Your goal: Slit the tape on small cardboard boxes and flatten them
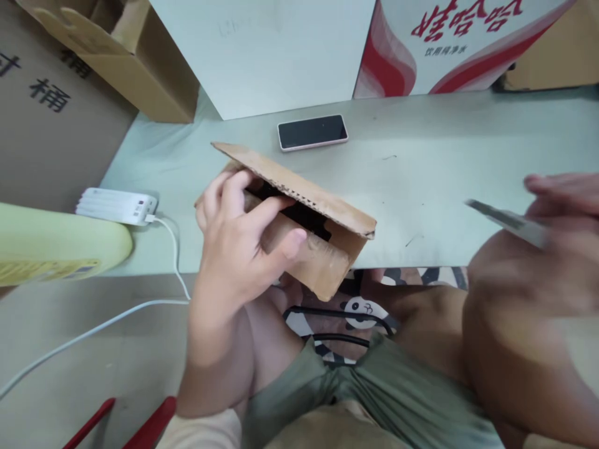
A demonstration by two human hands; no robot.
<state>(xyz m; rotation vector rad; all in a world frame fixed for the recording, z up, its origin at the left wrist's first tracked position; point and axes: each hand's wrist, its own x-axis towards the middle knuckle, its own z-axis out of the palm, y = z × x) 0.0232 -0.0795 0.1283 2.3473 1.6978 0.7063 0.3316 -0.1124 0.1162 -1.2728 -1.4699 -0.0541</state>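
Left hand [234, 252] grips the box [318, 268], inside too dark to see; at right, blurred right hand [568, 255] grasps a blade [508, 219].

Right hand [568, 249] blurred, inside of box [322, 265] mostly hidden

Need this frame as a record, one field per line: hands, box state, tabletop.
left hand: holding small brown cardboard box at its opening
right hand: holding thin grey blade-like tool, blurred, apart from box
box state: flap partly raised, interior dark
tabletop, beyond box: black-screened phone with pale pink rim, flat
tabletop, left: white ribbed power bank, white cable plugged in
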